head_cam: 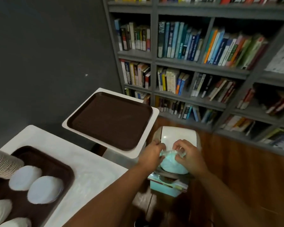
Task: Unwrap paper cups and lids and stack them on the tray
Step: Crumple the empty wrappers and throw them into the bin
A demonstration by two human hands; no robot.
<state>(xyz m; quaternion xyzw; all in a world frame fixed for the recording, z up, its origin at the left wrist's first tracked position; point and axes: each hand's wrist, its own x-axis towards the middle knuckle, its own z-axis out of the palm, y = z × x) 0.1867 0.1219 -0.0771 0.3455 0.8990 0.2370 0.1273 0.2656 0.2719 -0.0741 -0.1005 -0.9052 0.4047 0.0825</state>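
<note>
At about five o'clock in the head view, over a white swing-lid bin (179, 136) on the wooden floor (236, 169), both hands work on a bundle of clear plastic wrap (172, 163) that looks pale blue-green. The left hand (152, 154) has its fingers curled into the wrap at the bundle's ten o'clock edge and pinches it. The right hand (189, 154) pinches the crinkled top of the wrap at the bundle's one o'clock, thumb and fingers bent round the film. What the wrap contains cannot be told. Below the bundle, toward six o'clock, a light blue box (167, 187) sits with something dark on top of it, blurred.

At eight o'clock a white counter (92, 174) carries a brown tray (62, 171). On that tray lie several white stacks of lids (44, 189) on their sides, one just beside another, with more at the frame's lower left edge. At nine o'clock a ribbed stack of paper cups (3, 166) lies tilted across the tray's far corner, cut off by the frame.

Near the centre a second brown tray (110, 120) rests on another white counter (152, 115), apart from the first. From twelve to three o'clock a grey bookshelf (154, 63) full of books fills the wall.
</note>
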